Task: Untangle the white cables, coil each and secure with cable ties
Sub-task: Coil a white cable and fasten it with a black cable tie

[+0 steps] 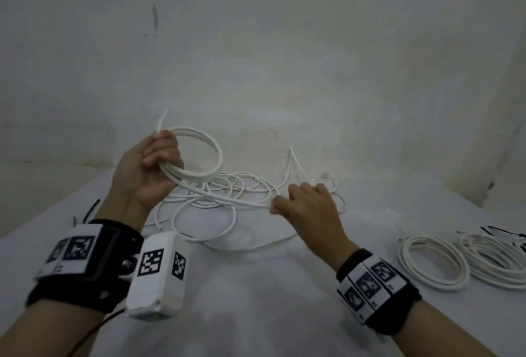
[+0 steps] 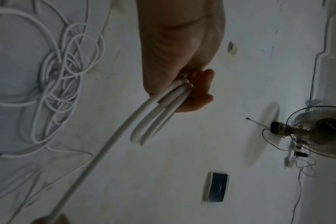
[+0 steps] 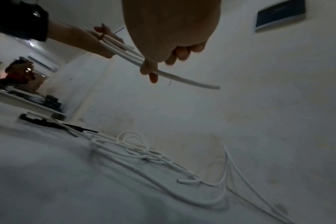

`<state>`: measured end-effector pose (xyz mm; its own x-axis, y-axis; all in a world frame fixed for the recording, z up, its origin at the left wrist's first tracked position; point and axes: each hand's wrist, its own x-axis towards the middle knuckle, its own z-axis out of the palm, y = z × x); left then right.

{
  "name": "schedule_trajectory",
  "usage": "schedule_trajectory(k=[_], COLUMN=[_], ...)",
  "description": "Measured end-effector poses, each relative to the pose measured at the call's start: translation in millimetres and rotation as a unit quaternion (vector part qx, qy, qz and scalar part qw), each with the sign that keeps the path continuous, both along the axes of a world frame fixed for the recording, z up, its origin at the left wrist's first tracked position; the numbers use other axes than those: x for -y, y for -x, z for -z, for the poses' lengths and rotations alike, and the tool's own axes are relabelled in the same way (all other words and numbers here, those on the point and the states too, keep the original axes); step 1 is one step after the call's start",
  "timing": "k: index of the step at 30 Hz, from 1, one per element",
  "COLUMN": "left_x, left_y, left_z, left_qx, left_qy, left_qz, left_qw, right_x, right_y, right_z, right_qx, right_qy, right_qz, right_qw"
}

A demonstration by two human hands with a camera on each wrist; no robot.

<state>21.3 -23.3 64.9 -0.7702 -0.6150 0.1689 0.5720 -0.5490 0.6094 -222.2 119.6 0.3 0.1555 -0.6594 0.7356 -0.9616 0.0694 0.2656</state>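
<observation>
Here the left hand (image 1: 148, 168) is curled round a coil of thick white cable (image 1: 199, 157), holding its loops upright above the counter (image 1: 256, 299). From that grip one strand runs straight across to the right hand (image 1: 310, 208), which pinches it between thumb and fingers near its free end. Below and between both hands lies the tangle of thinner white cables (image 1: 227, 194). Well out beyond the right hand rest two finished coils (image 1: 435, 265), touching each other.

You hold a half-wound white coil (image 1: 196, 154) upright above the tangled white cables (image 1: 227, 194); two finished coils (image 1: 466, 259) lie right.
</observation>
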Motion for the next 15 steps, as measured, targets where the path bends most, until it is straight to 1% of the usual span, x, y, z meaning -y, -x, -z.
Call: schedule_trajectory(k=[1,3,5,6,8,9,10,11,12,13,14,15], left_x=[-5,-9,-12,-12,-14,-13,-13,-13,-15,-19,-24,-29], left_y=[0,2,5,7,14,19,24,30,36,41,41,41], left_z=[4,9,12,13,16,17,19,22,25,29,31,31], left_qx=[0.011,0.024,0.030,0.029,0.015,0.003,-0.012,-0.022,-0.026,-0.007,0.033,0.077], left_qy=[0.007,0.030,0.071,0.084,0.097,0.094,0.085,0.076,0.083,0.102,0.125,0.137], left_qz=[0.011,0.039,0.064,0.076,0.121,0.164,0.211,0.248,0.269,0.266,0.242,0.209], left_qw=[1.000,0.999,0.995,0.993,0.988,0.982,0.974,0.965,0.959,0.958,0.962,0.965], right_x=[-1,-6,-10,-11,-9,-6,-1,4,7,10,12,12], right_y=[3,5,9,9,9,7,6,3,0,-3,-6,-9], right_z=[-2,-9,-13,-14,-16,-15,-14,-14,-15,-18,-22,-28], right_qx=[0.023,0.123,0.251,0.286,0.318,0.341,0.380,0.438,0.504,0.568,0.627,0.669], right_qy=[0.005,-0.024,-0.067,-0.063,-0.041,-0.034,-0.019,0.000,0.022,0.044,0.057,0.061], right_qz=[0.017,0.013,-0.012,-0.018,0.005,0.017,0.010,-0.013,-0.043,-0.071,-0.102,-0.129], right_qw=[1.000,0.992,0.966,0.956,0.947,0.939,0.925,0.899,0.862,0.819,0.770,0.729])
